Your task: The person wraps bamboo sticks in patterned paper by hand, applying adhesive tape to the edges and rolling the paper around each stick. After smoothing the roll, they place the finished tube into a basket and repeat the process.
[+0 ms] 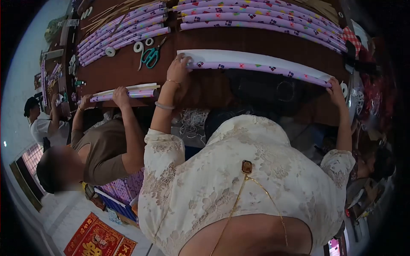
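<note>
A partly rolled sheet of lilac patterned paper (256,67) stretches along the near edge of the table, its white back showing above the printed roll. My left hand (178,70) is closed around the roll's left end, a thin bracelet and a hair band on that arm. At the far right end, my right hand (336,90) pinches the roll with thumb and fingers. Teal-handled scissors (150,58) lie open on the table left of my left hand, with rolls of white tape (138,47) beside them.
Finished lilac rolls (256,19) lie in rows at the back of the brown table (205,42). A co-worker's hands (121,97) hold another roll on my left; a second person sits farther left. A blue crate (112,204) of patterned paper stands on the floor.
</note>
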A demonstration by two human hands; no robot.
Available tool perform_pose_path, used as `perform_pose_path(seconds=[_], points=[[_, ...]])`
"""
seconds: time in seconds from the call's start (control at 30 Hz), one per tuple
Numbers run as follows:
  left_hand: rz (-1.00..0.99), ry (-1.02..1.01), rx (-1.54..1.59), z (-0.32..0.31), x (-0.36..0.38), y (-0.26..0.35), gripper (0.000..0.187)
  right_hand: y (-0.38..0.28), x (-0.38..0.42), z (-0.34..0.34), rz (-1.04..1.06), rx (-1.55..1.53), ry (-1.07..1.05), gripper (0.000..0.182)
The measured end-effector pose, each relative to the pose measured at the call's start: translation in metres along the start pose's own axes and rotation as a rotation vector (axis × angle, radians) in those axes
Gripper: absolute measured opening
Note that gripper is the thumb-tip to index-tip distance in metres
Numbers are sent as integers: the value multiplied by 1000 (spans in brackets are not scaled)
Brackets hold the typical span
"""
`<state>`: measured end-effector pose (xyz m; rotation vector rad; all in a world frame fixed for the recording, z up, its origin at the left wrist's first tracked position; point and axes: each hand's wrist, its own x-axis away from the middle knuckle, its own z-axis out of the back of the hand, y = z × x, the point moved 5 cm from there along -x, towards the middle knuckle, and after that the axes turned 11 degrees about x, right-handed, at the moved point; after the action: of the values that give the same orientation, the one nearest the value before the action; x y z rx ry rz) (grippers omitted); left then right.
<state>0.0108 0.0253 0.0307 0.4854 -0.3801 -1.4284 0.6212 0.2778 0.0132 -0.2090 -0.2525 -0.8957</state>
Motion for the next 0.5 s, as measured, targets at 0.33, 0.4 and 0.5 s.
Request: perform_pose_path(seconds=[0.33,0.4,0.5], points=[[114,-58,33,3,-1,7,43,19,42,1,-268,-289,362,31],[165,-76,8,1,-2,4,44,30,38,-6,-253,-472,644,18],[177,-58,11,0,-1,6,45,51,33,-17,-767,-636,758,13]])
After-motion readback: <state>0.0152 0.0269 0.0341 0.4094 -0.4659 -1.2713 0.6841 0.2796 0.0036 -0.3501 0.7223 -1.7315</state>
